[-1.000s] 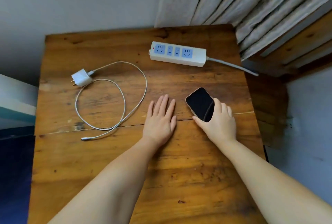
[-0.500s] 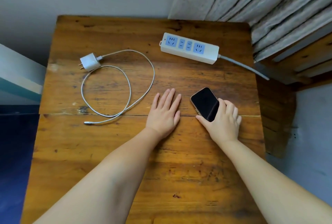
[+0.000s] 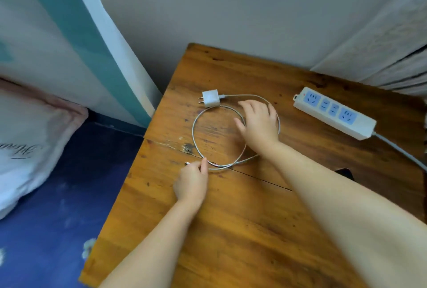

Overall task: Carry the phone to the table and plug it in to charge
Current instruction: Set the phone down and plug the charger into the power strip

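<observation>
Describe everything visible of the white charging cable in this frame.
The charging cable is thin, white and rubbery-looking, lying coiled in roughly one loop on the wooden table. One end is plugged into the white adapter, whose two prongs point left, unplugged. The left hand pinches the free connector end at the loop's near side. The right hand spreads over the loop's right side.

I am seeing the white charging cable (image 3: pixel 195 126) lying coiled in a loose loop on the wooden table (image 3: pixel 242 218); its white wall adapter (image 3: pixel 210 98) is lying flat at the far-left corner, prongs pointing left; only a dark corner of the phone (image 3: pixel 344 172) is showing, lying near the right edge.
</observation>
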Motion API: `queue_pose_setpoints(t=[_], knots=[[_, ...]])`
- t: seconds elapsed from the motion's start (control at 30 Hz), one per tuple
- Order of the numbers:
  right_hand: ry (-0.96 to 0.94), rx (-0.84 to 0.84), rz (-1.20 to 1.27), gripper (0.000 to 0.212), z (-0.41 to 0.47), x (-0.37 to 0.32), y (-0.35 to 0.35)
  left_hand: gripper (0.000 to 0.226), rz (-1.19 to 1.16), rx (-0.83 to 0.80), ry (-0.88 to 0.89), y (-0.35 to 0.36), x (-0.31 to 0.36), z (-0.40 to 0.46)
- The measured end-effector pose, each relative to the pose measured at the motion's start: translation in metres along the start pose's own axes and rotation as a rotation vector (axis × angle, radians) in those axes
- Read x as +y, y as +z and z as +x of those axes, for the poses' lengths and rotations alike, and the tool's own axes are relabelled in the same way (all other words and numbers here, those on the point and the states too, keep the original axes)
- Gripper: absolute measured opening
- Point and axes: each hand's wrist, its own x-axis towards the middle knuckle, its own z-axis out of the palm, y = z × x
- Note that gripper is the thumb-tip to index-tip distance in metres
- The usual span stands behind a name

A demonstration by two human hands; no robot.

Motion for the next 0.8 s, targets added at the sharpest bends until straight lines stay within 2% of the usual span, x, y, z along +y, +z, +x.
queue_pose_setpoints(t=[0.07, 0.13, 0.2, 0.3, 0.4, 0.47, 0.53, 0.6, 0.67, 0.8], knots=[[-0.098, -0.05, -0.031, 0.052, 0.029, -0.021, 0.011, 0.063, 0.048, -0.12, -0.14, -0.005, -0.008, 0.007], [-0.171, -0.168, -0.072, 0.063, 0.054, -0.037, 0.023, 0.067, 0.047, -0.203, -0.233, -0.006, -0.01, 0.016], [-0.166, -0.294, -0.114, 0.068, 0.07, -0.043, 0.029, 0.059, 0.049, -0.215, -0.263, -0.004, -0.008, 0.025], [-0.113, -0.271, -0.115, 0.052, 0.075, -0.043, 0.029, 0.045, 0.037, -0.168, -0.229, -0.004, -0.004, 0.033], [-0.084, -0.251, -0.033, 0.045, 0.065, -0.042, 0.018, 0.037, -0.057, -0.039, -0.169, -0.013, 0.003, 0.032], [-0.015, -0.213, 0.157, 0.047, 0.055, -0.037, 0.005, 0.033, -0.166, 0.112, -0.083, -0.02, 0.005, 0.03], [0.112, -0.127, 0.368, 0.049, 0.046, -0.019, -0.018, 0.029, -0.386, 0.215, 0.043, -0.024, 0.019, 0.028], [0.243, -0.086, 0.474, 0.052, 0.041, 0.008, -0.045, 0.029, -0.575, 0.256, 0.105, -0.027, 0.043, 0.028], [0.354, -0.109, 0.396, 0.054, 0.036, 0.05, -0.079, 0.031, -0.648, 0.262, 0.158, -0.025, 0.074, 0.027], [0.477, -0.212, 0.055, 0.051, 0.026, 0.133, -0.137, 0.028, -0.642, 0.195, 0.362, -0.011, 0.121, 0.017]])
